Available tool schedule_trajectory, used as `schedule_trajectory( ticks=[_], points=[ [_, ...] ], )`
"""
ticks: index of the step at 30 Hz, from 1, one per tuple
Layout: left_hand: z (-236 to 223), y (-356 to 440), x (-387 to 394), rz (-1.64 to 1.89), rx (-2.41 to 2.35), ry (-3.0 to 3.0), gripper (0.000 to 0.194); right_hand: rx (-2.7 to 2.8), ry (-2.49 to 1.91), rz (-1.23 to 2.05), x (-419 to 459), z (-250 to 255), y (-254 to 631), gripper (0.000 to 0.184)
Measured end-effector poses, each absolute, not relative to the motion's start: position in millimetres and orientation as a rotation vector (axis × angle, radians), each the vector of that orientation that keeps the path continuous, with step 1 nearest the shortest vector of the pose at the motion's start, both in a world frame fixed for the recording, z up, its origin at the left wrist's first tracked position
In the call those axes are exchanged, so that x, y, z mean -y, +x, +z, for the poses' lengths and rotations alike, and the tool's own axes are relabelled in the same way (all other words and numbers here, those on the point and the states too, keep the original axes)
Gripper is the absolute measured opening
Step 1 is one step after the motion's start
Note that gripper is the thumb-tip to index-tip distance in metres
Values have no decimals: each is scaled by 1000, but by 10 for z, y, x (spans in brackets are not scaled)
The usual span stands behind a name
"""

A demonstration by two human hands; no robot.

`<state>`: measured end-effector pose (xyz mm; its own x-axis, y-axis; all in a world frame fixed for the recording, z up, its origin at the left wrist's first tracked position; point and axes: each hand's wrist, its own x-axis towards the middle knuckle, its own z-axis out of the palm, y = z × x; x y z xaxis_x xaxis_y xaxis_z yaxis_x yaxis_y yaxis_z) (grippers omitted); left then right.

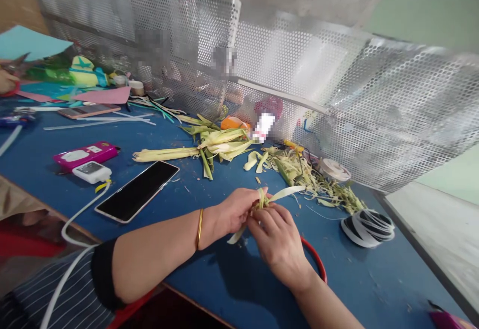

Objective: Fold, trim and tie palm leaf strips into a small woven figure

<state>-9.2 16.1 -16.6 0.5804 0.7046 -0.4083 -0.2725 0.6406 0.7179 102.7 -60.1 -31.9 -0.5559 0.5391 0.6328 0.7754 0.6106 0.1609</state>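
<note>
My left hand [239, 208], with a gold bangle at the wrist, is closed on pale green corn husk strips [287, 192]. My right hand [277, 236] presses its fingers against the same husk from the near side, so the two hands meet. One strip end sticks out to the right, and another hangs below the hands. A small knotted or wrapped bit shows between the fingertips; its details are hidden. Partly covered by my right forearm is a curved red thing [316, 259] on the blue table [209, 279].
Whole corn husks [224, 144] and shredded husk [303, 171] lie along the perforated metal partition [284, 64]. A ribbon coil [367, 228] sits right. Left are a phone [137, 191], a magenta device [88, 156] and a white cable [71, 221]. At far left, another person's hand [7, 82] holds scissors.
</note>
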Motion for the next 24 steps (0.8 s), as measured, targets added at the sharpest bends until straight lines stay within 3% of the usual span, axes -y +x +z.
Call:
schedule_trajectory(
  ticks=[4,11,21,24],
  points=[
    [-117,-111,-147,684,-803,748,26,1695,-1299,-124,559,-329,1171,11],
    [-124,-115,-139,665,-782,918,30,773,-1324,945,380,-409,1230,27],
    [-171,-135,-202,611,-676,939,11,706,-1247,1117,376,-338,1171,24],
    [-184,-152,-223,581,-556,943,24,644,-1210,1146,365,-331,1190,23]
  ],
)
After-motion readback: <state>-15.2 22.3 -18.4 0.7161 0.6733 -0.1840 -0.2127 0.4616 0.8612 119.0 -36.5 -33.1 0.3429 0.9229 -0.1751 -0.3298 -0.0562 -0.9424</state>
